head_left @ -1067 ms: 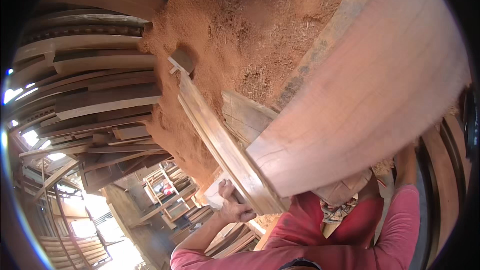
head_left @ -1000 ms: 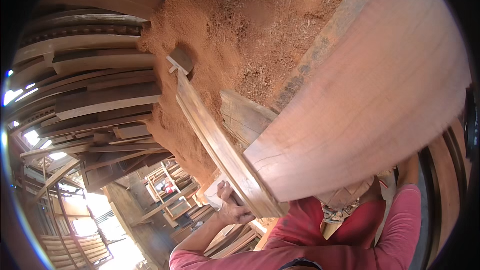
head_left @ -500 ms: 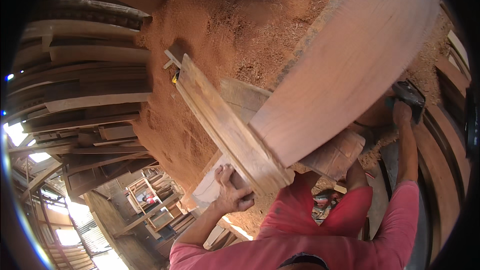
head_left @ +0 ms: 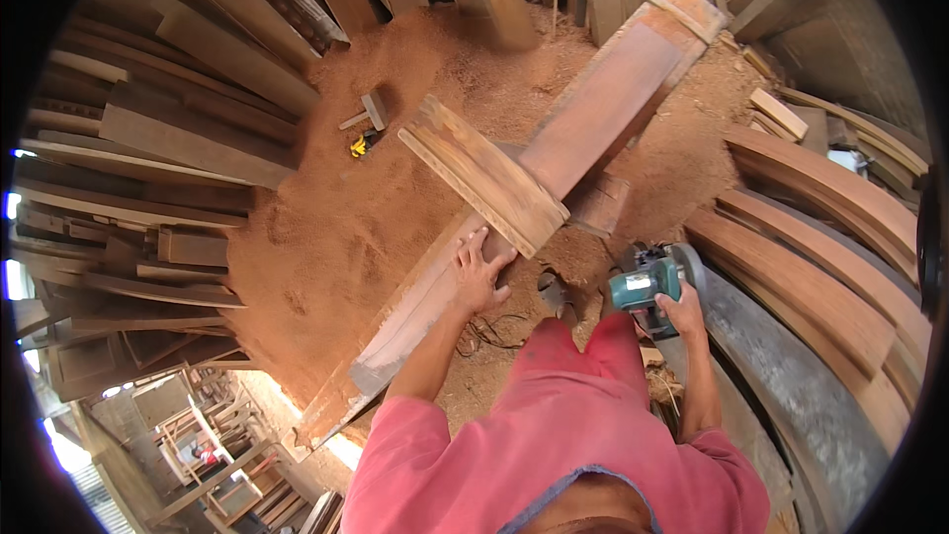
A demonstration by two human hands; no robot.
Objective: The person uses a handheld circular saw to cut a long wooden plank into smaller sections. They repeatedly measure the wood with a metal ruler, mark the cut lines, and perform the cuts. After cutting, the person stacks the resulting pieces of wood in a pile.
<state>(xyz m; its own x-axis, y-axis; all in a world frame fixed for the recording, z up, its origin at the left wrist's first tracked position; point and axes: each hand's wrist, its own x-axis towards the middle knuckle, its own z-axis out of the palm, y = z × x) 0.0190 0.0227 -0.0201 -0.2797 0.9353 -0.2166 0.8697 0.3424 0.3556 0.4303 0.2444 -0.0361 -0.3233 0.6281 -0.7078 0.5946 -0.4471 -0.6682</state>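
Observation:
A short plank [head_left: 484,178] with a stepped edge lies crosswise over a long reddish board [head_left: 603,114]. Beside the plank's near edge, my left hand [head_left: 481,275] rests with spread fingers on a pale board [head_left: 420,316]; its fingertips reach the plank. My right hand [head_left: 682,312] is wrapped round the handle of a teal power saw [head_left: 643,287] with a round grey guard, held low by my right knee. The saw's blade cannot be made out.
Reddish sawdust [head_left: 326,237] covers the floor. A yellow tool [head_left: 360,145] lies by a small wooden T-shaped piece [head_left: 372,111]. Curved timbers [head_left: 801,287] are stacked at right, and many boards [head_left: 198,133] lean at left. A dark cord [head_left: 484,334] lies near my left forearm.
The view has shifted, showing more of the floor. My right hand has brought the saw from beyond the board's right side nearer my knee. My left fingers, bent before, are now spread.

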